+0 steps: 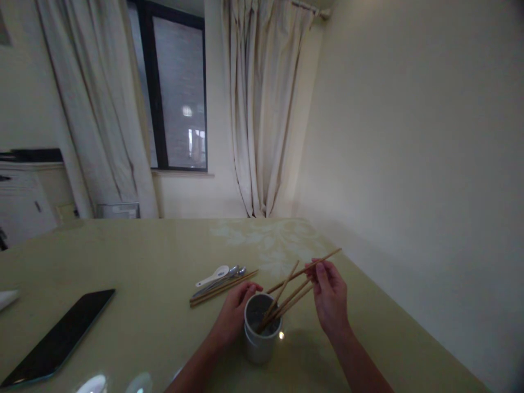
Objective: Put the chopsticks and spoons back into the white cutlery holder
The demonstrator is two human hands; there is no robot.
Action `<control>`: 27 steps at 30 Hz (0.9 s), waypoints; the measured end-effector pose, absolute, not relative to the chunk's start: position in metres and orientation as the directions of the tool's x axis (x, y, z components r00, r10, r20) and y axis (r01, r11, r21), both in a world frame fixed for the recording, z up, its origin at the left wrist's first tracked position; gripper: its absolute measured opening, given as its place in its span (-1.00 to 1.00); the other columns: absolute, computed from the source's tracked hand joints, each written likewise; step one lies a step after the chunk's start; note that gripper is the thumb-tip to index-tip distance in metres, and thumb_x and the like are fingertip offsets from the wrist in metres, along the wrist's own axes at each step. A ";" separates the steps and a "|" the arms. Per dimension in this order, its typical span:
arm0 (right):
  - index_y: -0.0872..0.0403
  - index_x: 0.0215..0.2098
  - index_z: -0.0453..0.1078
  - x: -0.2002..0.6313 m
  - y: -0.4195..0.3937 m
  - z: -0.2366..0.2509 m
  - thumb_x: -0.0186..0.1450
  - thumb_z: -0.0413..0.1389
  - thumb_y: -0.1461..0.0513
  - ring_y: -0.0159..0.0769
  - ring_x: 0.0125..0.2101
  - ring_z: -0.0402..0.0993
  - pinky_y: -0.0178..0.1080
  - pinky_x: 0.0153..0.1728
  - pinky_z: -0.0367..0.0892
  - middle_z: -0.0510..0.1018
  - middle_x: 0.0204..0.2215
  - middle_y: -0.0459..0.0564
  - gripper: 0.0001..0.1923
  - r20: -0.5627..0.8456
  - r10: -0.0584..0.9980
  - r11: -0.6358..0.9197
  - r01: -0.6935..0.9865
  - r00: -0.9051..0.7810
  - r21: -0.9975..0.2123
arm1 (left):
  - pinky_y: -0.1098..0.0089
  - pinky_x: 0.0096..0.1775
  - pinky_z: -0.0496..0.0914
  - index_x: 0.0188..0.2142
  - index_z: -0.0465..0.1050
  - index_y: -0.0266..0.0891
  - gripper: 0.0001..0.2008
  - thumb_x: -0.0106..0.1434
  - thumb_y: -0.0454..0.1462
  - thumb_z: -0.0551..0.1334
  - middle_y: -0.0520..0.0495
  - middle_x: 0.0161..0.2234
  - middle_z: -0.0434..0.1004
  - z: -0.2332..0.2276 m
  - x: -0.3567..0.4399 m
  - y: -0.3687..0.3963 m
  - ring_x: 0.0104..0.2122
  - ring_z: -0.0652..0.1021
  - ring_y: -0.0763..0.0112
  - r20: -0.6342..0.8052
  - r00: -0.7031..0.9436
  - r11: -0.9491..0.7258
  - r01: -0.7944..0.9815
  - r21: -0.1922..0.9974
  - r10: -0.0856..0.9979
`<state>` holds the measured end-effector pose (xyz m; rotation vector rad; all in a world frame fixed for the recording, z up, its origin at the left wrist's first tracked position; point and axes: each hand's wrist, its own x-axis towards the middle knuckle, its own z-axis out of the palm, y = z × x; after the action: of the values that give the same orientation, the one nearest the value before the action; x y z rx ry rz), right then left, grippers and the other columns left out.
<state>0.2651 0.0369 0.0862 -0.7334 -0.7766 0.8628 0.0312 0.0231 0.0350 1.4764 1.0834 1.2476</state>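
Gripping chopsticks (pixel 301 271), right hand (pixel 329 297) — cup (pixel 261 343) seemingly mid-table

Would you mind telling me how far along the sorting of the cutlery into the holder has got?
Done: several chopsticks already lean inside the grey cup. In hand: the left hand steadies the cup's rim while the right hand holds one chopstick above it. Left: a pair of chopsticks, two metal spoons and a white spoon lie on the table behind the cup.
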 end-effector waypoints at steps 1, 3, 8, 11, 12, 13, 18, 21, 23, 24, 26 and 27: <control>0.04 -0.28 0.64 0.266 0.037 0.087 -0.01 0.56 -0.06 -0.30 -0.38 0.60 -0.27 -0.28 0.52 0.70 -0.40 -0.04 -0.52 0.283 0.855 0.460 -0.384 0.435 -0.800 | 0.36 -0.25 0.41 -0.23 0.59 -0.24 -0.46 0.37 0.19 0.19 -0.06 -0.34 0.59 0.034 0.032 0.024 -0.30 0.54 0.27 0.205 0.113 -0.213 0.064 0.975 0.972; 0.03 -0.28 0.64 0.267 0.037 0.087 -0.02 0.57 -0.05 -0.33 -0.39 0.60 -0.31 -0.28 0.52 0.69 -0.41 -0.06 -0.53 0.279 0.846 0.477 -0.410 0.455 -0.777 | 0.37 -0.27 0.40 -0.25 0.59 -0.24 -0.47 0.36 0.19 0.20 -0.06 -0.35 0.59 0.031 0.033 0.025 -0.31 0.53 0.28 0.202 0.122 -0.210 0.056 0.976 0.972; 0.01 -0.27 0.65 0.271 0.039 0.087 0.03 0.56 -0.03 -0.37 -0.38 0.60 -0.34 -0.27 0.52 0.69 -0.40 -0.08 -0.57 0.294 0.841 0.493 -0.418 0.454 -0.763 | 0.39 -0.31 0.39 -0.24 0.57 -0.24 -0.51 0.37 0.15 0.23 -0.05 -0.37 0.60 0.023 0.036 0.028 -0.35 0.54 0.31 0.188 0.157 -0.191 0.005 0.982 0.970; 0.01 -0.25 0.66 0.270 0.039 0.083 0.09 0.53 -0.05 -0.35 -0.38 0.59 -0.33 -0.27 0.51 0.69 -0.40 -0.06 -0.59 0.327 0.864 0.472 -0.387 0.384 -0.792 | 0.35 -0.32 0.42 -0.17 0.57 -0.23 -0.55 0.40 0.10 0.19 -0.06 -0.35 0.63 0.023 0.032 0.031 -0.36 0.58 0.26 0.203 0.138 -0.214 0.072 0.974 0.970; 0.01 -0.25 0.66 0.268 0.038 0.081 0.12 0.51 -0.05 -0.34 -0.37 0.59 -0.32 -0.27 0.51 0.70 -0.39 -0.06 -0.61 0.343 0.870 0.467 -0.367 0.353 -0.805 | 0.33 -0.29 0.44 -0.15 0.57 -0.21 -0.58 0.43 0.07 0.16 -0.07 -0.33 0.65 0.024 0.028 0.032 -0.34 0.60 0.24 0.233 0.109 -0.248 0.141 0.959 0.966; 0.01 -0.26 0.66 0.267 0.037 0.080 0.14 0.50 -0.06 -0.33 -0.37 0.58 -0.31 -0.27 0.51 0.70 -0.38 -0.04 -0.62 0.362 0.875 0.463 -0.341 0.320 -0.818 | 0.30 -0.25 0.46 -0.13 0.58 -0.19 -0.62 0.45 0.02 0.14 -0.09 -0.30 0.67 0.025 0.023 0.033 -0.31 0.62 0.22 0.286 0.073 -0.295 0.242 0.924 0.956; 0.02 -0.25 0.69 0.255 0.028 0.075 0.23 0.43 -0.07 -0.19 -0.30 0.64 -0.18 -0.17 0.53 0.72 -0.35 0.03 -0.66 0.392 0.917 0.398 -0.207 0.070 -0.894 | 0.14 0.00 0.41 -0.12 0.62 -0.13 -0.73 0.47 -0.23 0.11 -0.16 -0.13 0.69 0.029 -0.007 0.037 -0.08 0.62 0.06 0.524 0.035 -0.288 0.866 0.410 0.851; 0.03 -0.27 0.69 0.247 0.023 0.077 0.22 0.44 -0.04 -0.11 -0.29 0.67 -0.14 -0.17 0.54 0.73 -0.35 0.06 -0.67 0.357 0.932 0.342 -0.172 -0.060 -0.924 | 0.16 -0.02 0.40 -0.06 0.61 -0.14 -0.73 0.46 -0.30 0.12 -0.18 -0.06 0.67 0.027 -0.015 0.037 -0.03 0.60 0.05 0.455 0.047 -0.136 0.977 0.165 0.889; 0.04 -0.30 0.70 0.244 0.021 0.077 0.20 0.45 -0.04 -0.11 -0.31 0.66 -0.14 -0.20 0.53 0.72 -0.37 0.07 -0.67 0.342 0.936 0.327 -0.149 -0.088 -0.933 | 0.17 0.00 0.40 -0.06 0.61 -0.16 -0.73 0.47 -0.30 0.11 -0.18 -0.03 0.66 0.025 -0.017 0.036 -0.01 0.59 0.06 0.394 0.049 -0.094 0.991 0.096 0.918; 0.05 -0.30 0.70 0.244 0.021 0.077 0.19 0.45 -0.05 -0.11 -0.32 0.65 -0.15 -0.22 0.53 0.72 -0.38 0.07 -0.65 0.338 0.937 0.323 -0.143 -0.092 -0.936 | 0.16 0.01 0.39 -0.06 0.61 -0.16 -0.73 0.48 -0.29 0.11 -0.18 -0.03 0.66 0.024 -0.017 0.036 0.00 0.59 0.06 0.372 0.047 -0.085 0.993 0.085 0.927; 0.05 -0.32 0.70 0.244 0.020 0.075 0.21 0.42 -0.11 -0.12 -0.33 0.63 -0.16 -0.23 0.51 0.71 -0.39 0.07 -0.60 0.336 0.938 0.321 -0.150 -0.087 -0.935 | 0.16 0.02 0.38 -0.06 0.60 -0.16 -0.73 0.48 -0.27 0.10 -0.18 -0.03 0.65 0.024 -0.017 0.037 0.00 0.58 0.07 0.346 0.045 -0.083 0.992 0.097 0.937; 0.06 -0.33 0.69 0.244 0.021 0.073 0.24 0.38 -0.15 -0.12 -0.33 0.62 -0.16 -0.24 0.50 0.71 -0.40 0.08 -0.56 0.333 0.939 0.317 -0.162 -0.085 -0.934 | 0.16 0.03 0.38 -0.07 0.60 -0.17 -0.73 0.48 -0.27 0.10 -0.18 -0.03 0.65 0.024 -0.017 0.037 0.00 0.58 0.08 0.338 0.043 -0.086 0.990 0.114 0.940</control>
<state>0.2437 0.0208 0.0732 -0.8028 -1.3185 1.1036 -0.0169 0.0370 0.0243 2.3708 2.2176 0.5442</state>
